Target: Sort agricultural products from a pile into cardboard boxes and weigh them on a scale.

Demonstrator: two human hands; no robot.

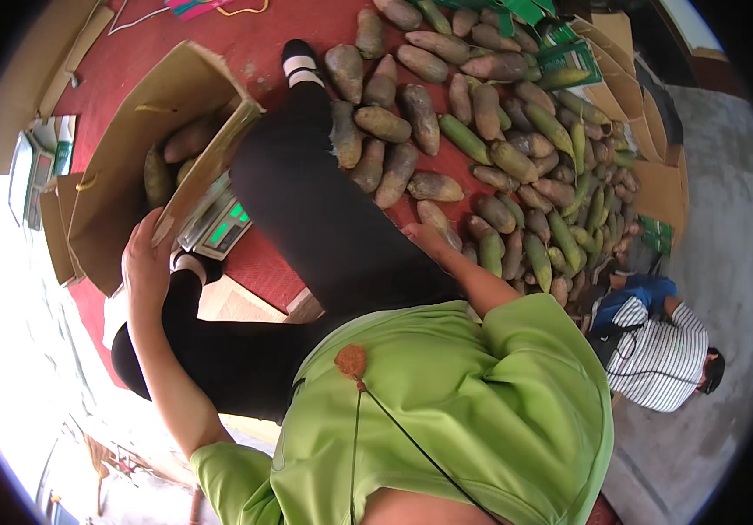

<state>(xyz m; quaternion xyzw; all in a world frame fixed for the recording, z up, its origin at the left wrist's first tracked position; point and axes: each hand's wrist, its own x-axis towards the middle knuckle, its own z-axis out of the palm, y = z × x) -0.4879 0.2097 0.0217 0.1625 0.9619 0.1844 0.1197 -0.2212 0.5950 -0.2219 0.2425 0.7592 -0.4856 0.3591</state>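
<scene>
Along the near edge of the cardboard carton [107,197], the left hand [146,260] curves its fingers, hold unclear, while the right hand [426,238], fingers too hidden to judge, is beside radishes [423,120], few boxed, most left toward the red mat's [258,35] right edge

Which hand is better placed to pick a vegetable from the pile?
Likely the right hand: it is beside the vegetable pile, whereas the left hand is across at the cardboard box.
</scene>
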